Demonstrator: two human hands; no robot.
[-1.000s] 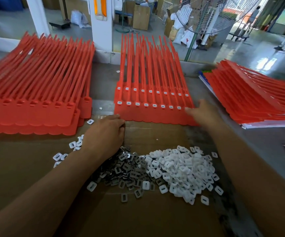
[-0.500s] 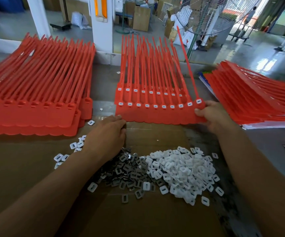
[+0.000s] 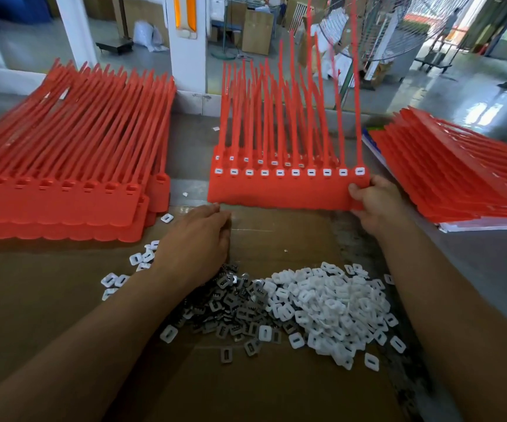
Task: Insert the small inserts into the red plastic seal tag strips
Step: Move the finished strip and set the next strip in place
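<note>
- The front sheet of red seal tag strips (image 3: pixel 276 191) stands tilted up at 12 o'clock from the insert piles. Its scalloped lower edge is at the far edge of the cardboard (image 3: pixel 276 391), and its strips point up and away.
- Ten fitted white inserts (image 3: pixel 295 172) sit in a row along its heads. A second row of filled heads (image 3: pixel 260 161) shows just behind.
- The right hand (image 3: pixel 375 207) grips the sheet's lower corner at its 3 o'clock end, with the thumb on the front face and the fingers (image 3: pixel 358 213) curled round the edge.
- The left hand (image 3: pixel 197 243) lies palm down on the cardboard, just below the sheet's 9 o'clock corner. Its fingers are nearly straight and together and hold nothing I can see; what lies under the palm is hidden.
- The grey metal inserts (image 3: pixel 230 306) are heaped against the left wrist. The white insert pile (image 3: pixel 331 303) touches them at their 3 o'clock side.
- A band of bare cardboard lies between the piles and the sheet's lower edge, and there is more at 6 o'clock from the piles.
- Loose white inserts (image 3: pixel 118 280) are scattered at 9 o'clock from the left wrist.
- The left stack (image 3: pixel 63 166) lies flat at 10 o'clock, with a strip of bare desk (image 3: pixel 189 132) between it and the sheet.
- The right stack (image 3: pixel 459 178) lies at 2 o'clock, its near edge just beside the right hand.
</note>
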